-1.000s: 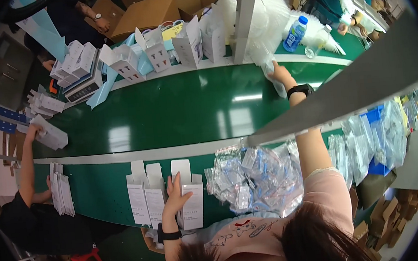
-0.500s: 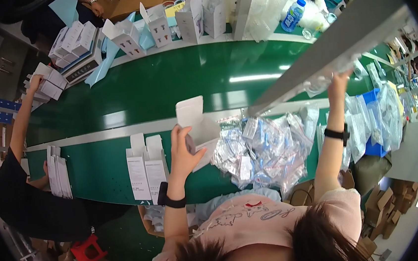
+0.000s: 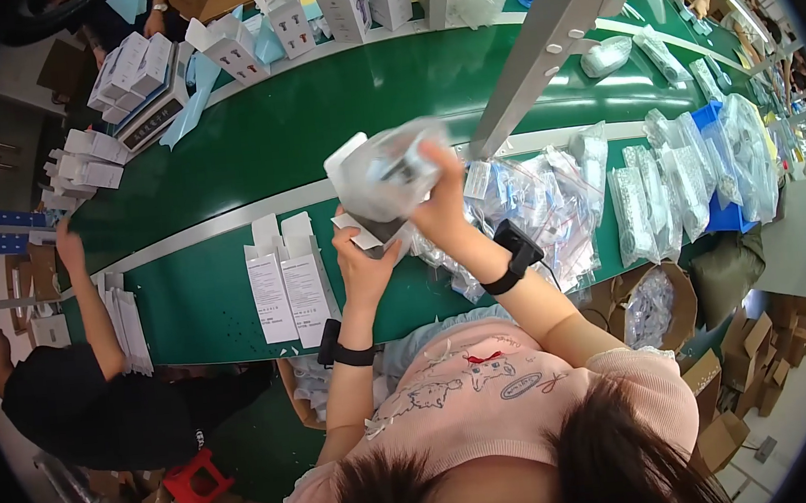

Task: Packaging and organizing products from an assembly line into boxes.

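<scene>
My left hand [image 3: 366, 262] grips an open white carton [image 3: 345, 161] above the near green worktop, its flap raised at the far side. Over the carton's mouth, my right hand [image 3: 442, 205] has its fingers around a translucent plastic-wrapped item [image 3: 385, 172], blurred by motion. What the wrap contains cannot be made out clearly. The wrapped item covers most of the carton's opening. Just right of both hands lies a heap of clear plastic packets [image 3: 548, 215] with blue and white contents.
Two white cartons [image 3: 272, 292] with raised flaps stand left of my hands. Bubble-wrapped pouches [image 3: 632, 212] line up beside a blue bin [image 3: 728, 215] at right. A metal post [image 3: 549, 57] rises ahead, by the green belt [image 3: 268, 134]. A co-worker [image 3: 90, 403] sits at left.
My right hand has come back from the far right to the carton, with the wrapped item in it. My left hand keeps the carton. The co-worker's arm has drawn back from the cartons.
</scene>
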Demonstrator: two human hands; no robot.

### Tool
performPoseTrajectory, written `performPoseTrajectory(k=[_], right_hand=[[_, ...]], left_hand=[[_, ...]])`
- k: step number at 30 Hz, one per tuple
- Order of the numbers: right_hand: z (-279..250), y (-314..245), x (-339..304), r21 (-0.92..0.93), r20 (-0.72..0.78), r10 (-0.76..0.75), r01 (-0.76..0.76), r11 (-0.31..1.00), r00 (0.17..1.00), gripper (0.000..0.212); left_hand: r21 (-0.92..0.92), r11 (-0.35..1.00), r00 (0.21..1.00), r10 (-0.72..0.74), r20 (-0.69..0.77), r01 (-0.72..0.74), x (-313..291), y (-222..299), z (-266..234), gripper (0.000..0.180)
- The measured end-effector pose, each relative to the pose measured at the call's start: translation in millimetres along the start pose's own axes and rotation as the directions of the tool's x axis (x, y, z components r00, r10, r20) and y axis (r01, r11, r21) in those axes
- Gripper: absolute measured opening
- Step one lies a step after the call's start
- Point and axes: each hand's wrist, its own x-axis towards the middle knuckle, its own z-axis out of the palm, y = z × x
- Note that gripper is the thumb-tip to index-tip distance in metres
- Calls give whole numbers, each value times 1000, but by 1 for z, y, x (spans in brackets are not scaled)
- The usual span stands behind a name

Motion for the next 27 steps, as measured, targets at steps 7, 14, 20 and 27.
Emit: performPoseTrajectory(k=[7,14,20,27], right_hand=[[-7,12,-27,-452,593,82,247,857,801,49],[-83,51,-41,-424,542,80,190,885,837,43],[-83,71,-64,-753,640,409,425,503,651,36],[-91,63,-54,-711,608,442,203,674,660,30]], left_hand=[[63,998,999,-2,-46,5,-18,-6,-5,64],[75,992,991,-96,-98,104,-49,-27,-22,65],[15,999,999,-40,-22,40,-39,-3,-49,66],[98,992,997,80,-19,-77,-20,24,-51,31]])
